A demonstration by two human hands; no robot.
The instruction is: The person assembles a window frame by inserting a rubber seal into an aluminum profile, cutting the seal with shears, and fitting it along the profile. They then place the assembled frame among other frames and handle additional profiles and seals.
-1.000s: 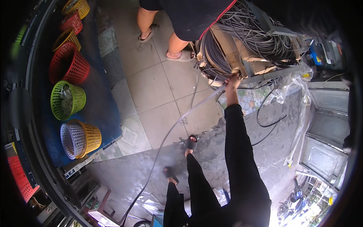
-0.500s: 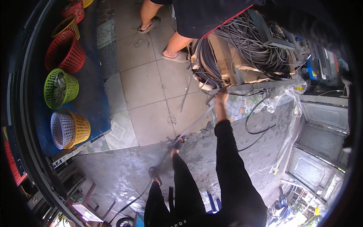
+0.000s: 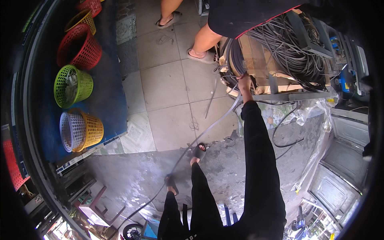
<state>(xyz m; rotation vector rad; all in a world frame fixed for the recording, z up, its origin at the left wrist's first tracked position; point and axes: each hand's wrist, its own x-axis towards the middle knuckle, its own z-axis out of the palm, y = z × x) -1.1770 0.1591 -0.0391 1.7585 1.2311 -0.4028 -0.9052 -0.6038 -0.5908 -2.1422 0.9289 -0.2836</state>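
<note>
My right hand [image 3: 245,83] reaches far forward, at the near side of an open cardboard box [image 3: 258,56]. Its fingers are curled round a long, flat grey strip [image 3: 215,125], which leads back across the floor past my feet to the lower left. Just beyond the hand, a bundle of black strips [image 3: 233,54] hangs over the box's left side. A big tangled coil of dark grey cord [image 3: 290,52] fills the right of the box. My left hand does not show.
Another person [image 3: 256,16] in dark clothes and sandals stands behind the box. Plastic baskets, green [image 3: 82,96], red [image 3: 90,54] and yellow [image 3: 94,130], line a blue surface at left. A loose black cable [image 3: 276,130] and clear plastic sheeting [image 3: 320,120] lie at right.
My right hand has moved farther forward, up to the black bundle at the box, drawing the grey strip with it. The whole view has shifted slightly.
</note>
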